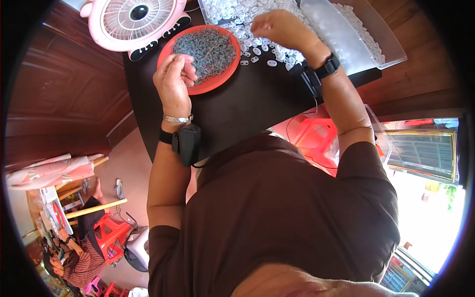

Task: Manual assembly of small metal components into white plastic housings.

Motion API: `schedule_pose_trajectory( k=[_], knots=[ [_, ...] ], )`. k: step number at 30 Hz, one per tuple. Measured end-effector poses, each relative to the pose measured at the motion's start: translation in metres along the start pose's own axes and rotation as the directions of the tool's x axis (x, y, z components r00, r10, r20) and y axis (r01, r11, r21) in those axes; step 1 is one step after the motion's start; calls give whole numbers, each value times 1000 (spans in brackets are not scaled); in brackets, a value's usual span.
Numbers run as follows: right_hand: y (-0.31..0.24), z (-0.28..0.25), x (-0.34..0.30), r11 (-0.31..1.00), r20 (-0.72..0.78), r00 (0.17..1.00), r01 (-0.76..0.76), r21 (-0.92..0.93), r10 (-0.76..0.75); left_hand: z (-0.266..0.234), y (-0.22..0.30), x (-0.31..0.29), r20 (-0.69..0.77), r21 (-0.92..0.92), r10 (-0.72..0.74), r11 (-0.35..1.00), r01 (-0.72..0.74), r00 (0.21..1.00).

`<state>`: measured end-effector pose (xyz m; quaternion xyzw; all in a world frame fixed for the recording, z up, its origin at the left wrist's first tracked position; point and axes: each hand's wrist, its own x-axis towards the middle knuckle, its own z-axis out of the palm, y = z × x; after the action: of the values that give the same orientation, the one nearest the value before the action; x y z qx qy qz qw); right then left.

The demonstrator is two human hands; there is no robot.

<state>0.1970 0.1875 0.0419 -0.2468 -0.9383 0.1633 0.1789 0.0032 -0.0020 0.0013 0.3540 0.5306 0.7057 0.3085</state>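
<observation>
My left hand [174,79] is over the near left rim of a round orange-red plate [235,67]. Its fingers are curled in toward the thumb; anything between them is too small to make out. A heap of small grey screw-like pieces [210,52] fills the plate, with a thin stick-like piece lying on top. Farther right, my right hand [284,30] hangs over a spread of small white oval plastic parts with holes [247,37]. Its fingers are bent together, pointing left, and whatever they hold is hidden. Each wrist wears a black strapped device.
A pink fan [138,20] stands at the far left of the dark table [232,114]. At the far right a translucent bin [391,49] holds more white parts. Red stools [316,141] are beyond the table edge. Another person [86,260] sits at the lower left.
</observation>
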Motion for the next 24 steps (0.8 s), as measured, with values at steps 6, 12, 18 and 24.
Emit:
schedule_pose_trajectory(
  k=[6,12,18,24],
  knots=[
    [0,18,-18,1000,252,968,-23,16,18,4,1,0,11,-45,-3,999,4,1000],
    [2,28,-17,994,291,957,39,-107,-7,3,2,-1,33,5,-16,1000,16,999],
    [-5,28,-11,999,209,977,44,-14,-40,1,1,2,43,10,-54,999,54,998],
    [-60,23,21,866,127,985,36,498,-114,2,-4,5,199,162,-173,977,141,965]
  ],
)
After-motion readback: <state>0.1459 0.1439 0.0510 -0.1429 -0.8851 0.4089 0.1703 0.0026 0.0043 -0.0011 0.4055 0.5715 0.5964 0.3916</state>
